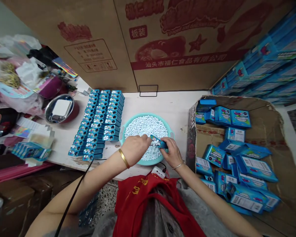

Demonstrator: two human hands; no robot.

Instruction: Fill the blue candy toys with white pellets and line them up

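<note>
My right hand (172, 153) grips a small blue candy box (163, 144) by its right end, tilted over a round turquoise basin (143, 115). White candies (148, 126) fill the basin, and some white pieces show at the box's side. My left hand (137, 148), wearing a gold bangle, is closed with its fingertips at the left end of the box. What lies between those fingers is hidden. Left of the basin stand three rows of matching small blue boxes (95, 125), with white candies showing at their ends.
A cardboard carton (191, 141) at right holds loose larger blue boxes (251, 169). Stacked blue packs (261, 70) rise behind it. A big printed carton (101, 79) walls the back. A metal bowl (72, 110) and bagged clutter (27, 92) lie left; a white power strip (158, 171) sits at the front edge.
</note>
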